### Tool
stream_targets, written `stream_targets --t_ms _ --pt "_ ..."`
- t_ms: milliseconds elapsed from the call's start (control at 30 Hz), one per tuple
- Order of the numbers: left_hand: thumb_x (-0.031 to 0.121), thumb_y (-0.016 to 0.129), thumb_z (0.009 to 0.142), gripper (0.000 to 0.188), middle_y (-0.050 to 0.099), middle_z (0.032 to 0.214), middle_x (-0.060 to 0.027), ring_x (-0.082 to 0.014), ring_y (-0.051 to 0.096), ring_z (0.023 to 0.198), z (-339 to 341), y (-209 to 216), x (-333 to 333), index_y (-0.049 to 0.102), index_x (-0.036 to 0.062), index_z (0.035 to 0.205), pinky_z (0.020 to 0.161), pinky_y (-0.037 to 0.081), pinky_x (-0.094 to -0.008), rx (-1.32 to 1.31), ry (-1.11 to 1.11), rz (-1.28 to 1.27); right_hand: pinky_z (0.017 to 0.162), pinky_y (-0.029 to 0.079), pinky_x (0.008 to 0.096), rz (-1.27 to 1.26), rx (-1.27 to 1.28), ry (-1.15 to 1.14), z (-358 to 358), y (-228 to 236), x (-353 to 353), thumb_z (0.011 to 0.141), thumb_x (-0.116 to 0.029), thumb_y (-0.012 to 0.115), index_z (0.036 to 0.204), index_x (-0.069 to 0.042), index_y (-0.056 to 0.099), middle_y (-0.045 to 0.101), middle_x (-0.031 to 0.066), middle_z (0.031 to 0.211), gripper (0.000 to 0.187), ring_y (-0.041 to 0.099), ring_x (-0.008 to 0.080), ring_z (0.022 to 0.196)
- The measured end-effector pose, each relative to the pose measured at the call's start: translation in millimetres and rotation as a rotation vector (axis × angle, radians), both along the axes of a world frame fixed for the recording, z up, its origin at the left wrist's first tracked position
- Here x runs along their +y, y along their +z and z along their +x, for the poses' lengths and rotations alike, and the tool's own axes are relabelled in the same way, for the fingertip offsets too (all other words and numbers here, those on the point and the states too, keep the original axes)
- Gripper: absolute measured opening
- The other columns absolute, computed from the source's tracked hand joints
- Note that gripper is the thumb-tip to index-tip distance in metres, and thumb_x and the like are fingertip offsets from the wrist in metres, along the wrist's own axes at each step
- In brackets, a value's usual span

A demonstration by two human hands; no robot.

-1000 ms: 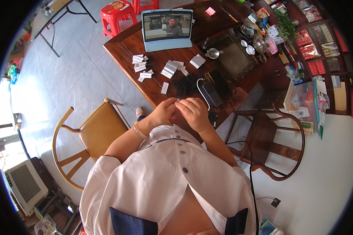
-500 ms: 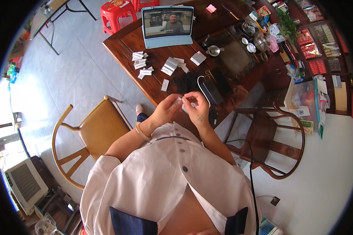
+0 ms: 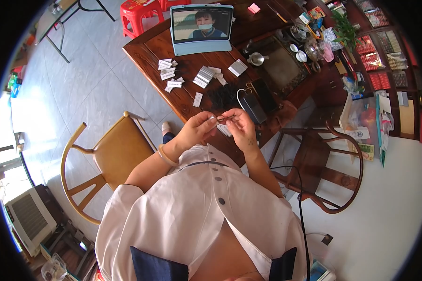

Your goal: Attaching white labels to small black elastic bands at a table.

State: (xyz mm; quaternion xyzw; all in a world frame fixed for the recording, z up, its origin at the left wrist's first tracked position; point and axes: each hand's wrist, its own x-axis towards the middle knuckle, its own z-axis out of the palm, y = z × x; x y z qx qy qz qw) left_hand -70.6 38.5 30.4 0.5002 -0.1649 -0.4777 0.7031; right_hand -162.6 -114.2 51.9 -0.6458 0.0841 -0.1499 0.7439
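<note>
My left hand [image 3: 198,129] and my right hand [image 3: 241,131] meet over the near edge of the wooden table, fingertips pinched close together. Between them runs a thin dark cord [image 3: 223,118], held at both sides; its ends are hidden by the fingers. Just beneath, partly covered by my right hand, lie some white tags [image 3: 224,129]. Beyond my fingers a tangle of black cords [image 3: 222,97] rests on the table. A single white tag [image 3: 198,99] lies left of it. Further off are a grey-and-white striped stack of tags [image 3: 204,77] and a scattered group of tags [image 3: 168,70].
A tablet [image 3: 202,46] in a light blue case stands at the table's back. Right of the cords lie a dark power bank [image 3: 254,108] with a white cable, a phone [image 3: 265,93] and a tea tray [image 3: 280,65]. Chairs stand left [image 3: 122,150] and right [image 3: 309,161].
My fingertips have drawn slightly apart, and the dark cord now shows between them. My right hand has turned and shifted a little to the right. The tablet's picture has changed.
</note>
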Motion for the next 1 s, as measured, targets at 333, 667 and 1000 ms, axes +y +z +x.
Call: stream_targets --t_ms 333,667,1000 --pt "0.021 0.050 0.097 0.016 0.054 0.071 0.0000 -0.0037 0.039 0.053 2 10 6 0.053 0.0049 0.097 0.046 0.031 -0.0181 0.146 -0.122 0.022 0.076 0.052 0.0275 -0.392 0.008 0.029 -2 2 -11 0.079 0.006 0.065 0.097 -0.001 0.058 0.065 0.0094 0.094 0.021 0.065 0.0145 0.081" --pt "0.027 0.052 0.095 0.021 0.055 0.072 0.0016 -0.0030 0.043 0.057 -8 8 2 0.056 0.0059 0.099 0.050 0.033 -0.0167 0.100 -0.133 0.025 0.066 0.044 0.0209 0.348 -0.060 -0.044 2 -18 0 0.076 0.011 0.053 0.098 -0.005 0.047 0.053 0.0047 0.086 0.028 0.050 0.0097 0.071" --pt "0.025 0.050 0.097 0.020 0.056 0.072 0.0016 -0.0042 0.046 0.057 -5 0 4 0.055 0.0062 0.102 0.049 0.037 -0.0188 -0.008 -0.035 0.056 0.065 0.044 0.0233 0.550 0.172 -0.013 -6 -14 -16 0.090 -0.012 0.052 0.110 -0.002 0.056 0.059 0.0059 0.086 0.022 0.052 0.0105 0.067"
